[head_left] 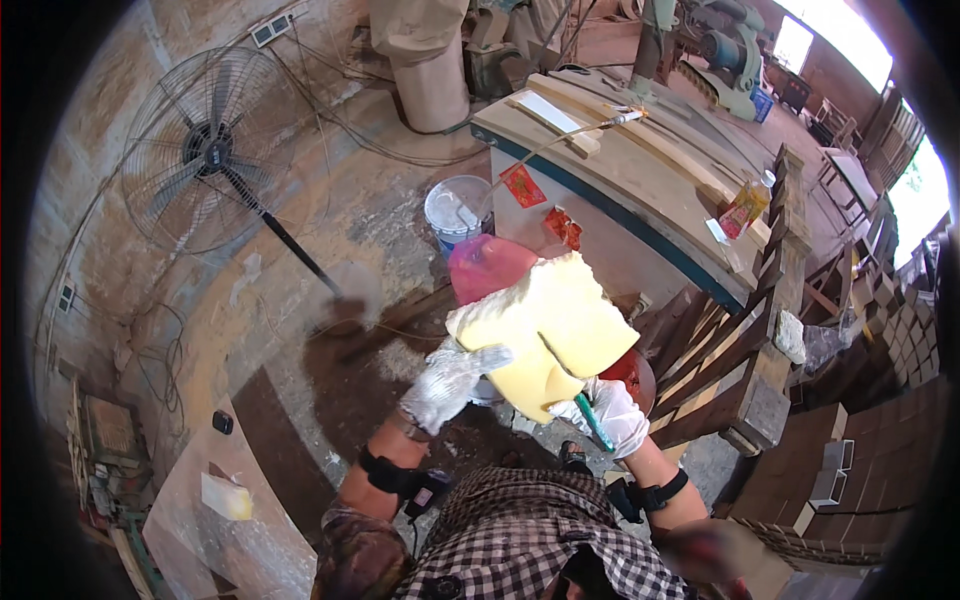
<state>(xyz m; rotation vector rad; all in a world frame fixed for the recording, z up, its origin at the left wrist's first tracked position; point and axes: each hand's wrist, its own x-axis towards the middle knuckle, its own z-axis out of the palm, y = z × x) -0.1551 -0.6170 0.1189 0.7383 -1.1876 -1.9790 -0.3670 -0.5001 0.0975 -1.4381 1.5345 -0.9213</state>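
Observation:
My left hand (452, 380), in a white work glove, grips the lower left edge of a thick yellow foam block (550, 330). Under the block's lower right side is my gloved right hand (612, 415), which holds the foam and also a teal-handled tool (594, 422) that points down. I hold the block up in front of my chest, above the floor. A pink plastic container (485, 265) sits just behind the foam, partly hidden by it. A round red object (634, 376) shows behind my right hand.
A standing fan (205, 150) is at the left. A white bucket (455, 208) sits by a white workbench (610, 170) that carries planks and a bottle (745, 208). Wooden frames (750, 350) lean at the right; stacked blocks (860, 440) lie beyond.

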